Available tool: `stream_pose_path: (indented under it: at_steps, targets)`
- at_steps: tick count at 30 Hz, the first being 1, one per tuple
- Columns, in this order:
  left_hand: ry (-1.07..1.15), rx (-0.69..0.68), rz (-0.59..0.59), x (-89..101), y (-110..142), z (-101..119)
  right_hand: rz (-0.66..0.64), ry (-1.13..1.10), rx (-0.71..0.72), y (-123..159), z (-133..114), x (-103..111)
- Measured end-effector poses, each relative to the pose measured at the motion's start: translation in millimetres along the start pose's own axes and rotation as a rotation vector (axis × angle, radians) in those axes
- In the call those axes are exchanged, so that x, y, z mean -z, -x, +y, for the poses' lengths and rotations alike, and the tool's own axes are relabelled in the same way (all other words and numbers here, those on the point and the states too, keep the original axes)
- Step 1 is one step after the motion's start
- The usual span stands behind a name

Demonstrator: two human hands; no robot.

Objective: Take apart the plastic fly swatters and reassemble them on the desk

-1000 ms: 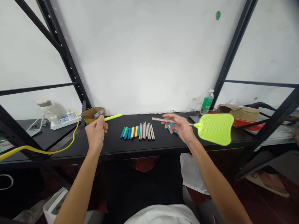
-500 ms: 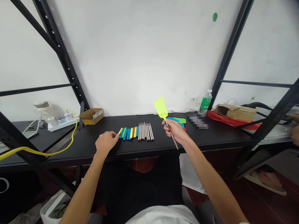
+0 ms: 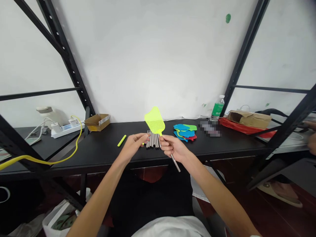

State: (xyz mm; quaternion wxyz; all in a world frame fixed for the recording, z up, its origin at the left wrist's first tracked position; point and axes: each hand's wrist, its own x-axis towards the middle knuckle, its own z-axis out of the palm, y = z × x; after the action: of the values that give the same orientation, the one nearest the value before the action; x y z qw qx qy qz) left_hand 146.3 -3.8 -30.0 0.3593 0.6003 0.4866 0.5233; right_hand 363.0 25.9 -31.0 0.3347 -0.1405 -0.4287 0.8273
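Observation:
A yellow-green fly swatter (image 3: 155, 121) with a perforated head and a metal rod is in my right hand (image 3: 174, 148). My right fingers close around it just below the head, and the rod slants out below them. My left hand (image 3: 134, 145) is to the left of the swatter, above the black table, fingers stretched towards it and apparently holding nothing. It covers the row of coloured handles; only a bit of yellow shows by its thumb. A single yellow handle (image 3: 121, 141) lies left of that hand. Behind both hands lie several metal rods (image 3: 153, 141), side by side.
Several coloured swatter heads (image 3: 185, 132) lie piled at the right of the table (image 3: 103, 148). Beyond are a blurred packet (image 3: 209, 128), a bottle (image 3: 217, 108) and a cardboard box (image 3: 249, 119). At left are an open small box (image 3: 97, 122) and a yellow cable (image 3: 66, 160).
My right hand has brought the swatter left and nearer my body. My left hand has moved right, over the handles. The leftmost yellow handle now lies farther left, apart from it.

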Motion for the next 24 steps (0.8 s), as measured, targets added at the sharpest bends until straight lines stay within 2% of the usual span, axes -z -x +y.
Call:
stream_pose_path:
  at_steps: [3, 7, 12, 15, 17, 20, 24]
  targets:
    - [0.324, 0.029, -0.052, -28.1, 7.8, 1.2, -0.062, -0.085, -0.073, -0.7, 9.2, -11.4]
    - [0.617, 0.115, -0.061, -41.1, 13.8, 2.1, -0.089, -0.094, -0.079, -1.0, 14.8, -17.2]
    - [0.638, 0.031, 0.076, -44.9, 17.1, 7.2, -0.050, 0.032, -0.010, -1.7, 21.1, -24.0]
    - [0.605, -0.009, 0.216, -38.6, 12.0, 10.3, -0.011, 0.180, 0.078, -1.9, 26.1, -24.2]
    - [0.608, -0.022, 0.388, -20.9, 4.2, 10.5, 0.043, 0.283, 0.139, -3.2, 27.3, -17.2]
    - [0.499, -0.076, 0.643, 29.0, -9.3, 1.0, 0.218, 0.308, 0.236, -12.5, 20.7, 6.7]
    - [-0.043, -0.104, 0.852, 106.5, -19.1, -39.4, 0.503, 0.220, 0.273, -46.1, 1.2, 48.6]
